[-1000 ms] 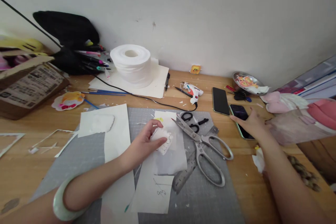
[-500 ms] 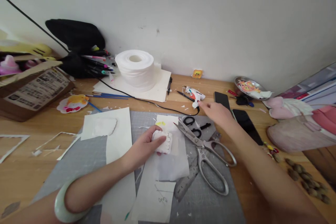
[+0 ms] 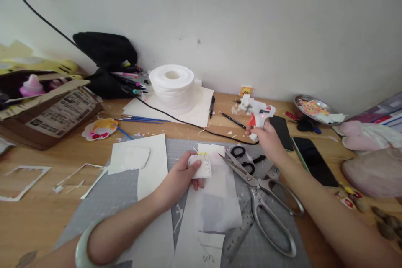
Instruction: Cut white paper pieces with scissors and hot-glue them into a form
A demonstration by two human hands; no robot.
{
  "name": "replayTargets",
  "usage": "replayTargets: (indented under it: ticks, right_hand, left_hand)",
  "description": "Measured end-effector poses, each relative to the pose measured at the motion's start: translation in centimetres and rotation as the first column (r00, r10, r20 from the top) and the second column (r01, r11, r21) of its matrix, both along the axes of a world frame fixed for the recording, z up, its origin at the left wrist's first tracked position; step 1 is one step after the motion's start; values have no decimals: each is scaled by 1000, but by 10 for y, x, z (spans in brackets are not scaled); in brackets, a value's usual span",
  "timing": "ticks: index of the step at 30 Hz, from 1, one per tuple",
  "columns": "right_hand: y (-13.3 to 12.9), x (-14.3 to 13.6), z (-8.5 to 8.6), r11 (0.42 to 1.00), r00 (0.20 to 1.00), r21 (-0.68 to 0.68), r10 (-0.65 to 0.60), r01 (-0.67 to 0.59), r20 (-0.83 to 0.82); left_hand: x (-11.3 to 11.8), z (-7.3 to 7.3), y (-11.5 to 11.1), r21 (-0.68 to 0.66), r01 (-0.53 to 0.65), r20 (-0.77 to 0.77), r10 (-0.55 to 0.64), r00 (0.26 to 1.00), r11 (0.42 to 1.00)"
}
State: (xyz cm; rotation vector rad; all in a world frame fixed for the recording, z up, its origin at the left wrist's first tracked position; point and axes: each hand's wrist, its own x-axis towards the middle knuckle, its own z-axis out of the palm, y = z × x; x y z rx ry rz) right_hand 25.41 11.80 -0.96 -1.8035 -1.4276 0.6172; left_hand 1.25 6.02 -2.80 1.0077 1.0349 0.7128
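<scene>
Between the thumb and fingers of my left hand [image 3: 185, 169] is a small white padded piece [image 3: 203, 166] with scalloped black lines drawn on it. My right hand [image 3: 266, 136] grips the handle of a white hot glue gun [image 3: 259, 111], lifted off the wood, its orange trigger and a small red light showing. White scraps cling around its nozzle, which points left. Large silver scissors [image 3: 256, 182] lie open just right of my left hand, with black-handled scissors [image 3: 241, 159] partly behind them. Below my left hand, white paper sheets [image 3: 191, 217] cover part of a grey cutting mat [image 3: 125, 213].
A paper roll [image 3: 172, 92] stands at the back. The glue gun's black cord [image 3: 188, 124] crosses the table. At left is a cardboard box [image 3: 59, 113]; at right lie two phones [image 3: 314, 161] and a metal bowl [image 3: 314, 106] of paper cutouts.
My right hand has taken hold of the glue gun and raised it from the table. My left hand keeps the white piece, now turned slightly. The whole view has shifted a little.
</scene>
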Motion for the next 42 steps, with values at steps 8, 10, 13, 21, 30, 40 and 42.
replayTargets:
  ticks: [8,10,13,21,30,40,42]
  right_hand:
    - [-39,-14,-13,998,958,58,-19,2,286]
    - [-39,-15,-14,999,967,41,6,-17,256]
    - [-36,-13,-16,996,977,9,81,-84,198]
    - [-38,-10,-24,981,920,75,141,-181,366]
    - [-35,-4,-28,959,857,131,159,-253,490]
    - [-35,-4,-29,936,825,178,166,-304,540]
    - [-34,-5,-28,926,814,194,168,-324,556]
  left_hand:
    - [-9,-1,15,-97,-37,11,39,999,995]
    - [-9,0,17,-140,-8,58,17,998,990]
    - [-9,1,20,-183,19,88,-2,996,983]
    - [-7,5,21,-179,-9,19,13,1000,984]
    - [-5,15,21,-175,-55,-111,36,993,983]
    - [-6,16,21,-130,6,-146,-25,989,992]
    - [-6,16,20,-129,0,-140,-18,990,992]
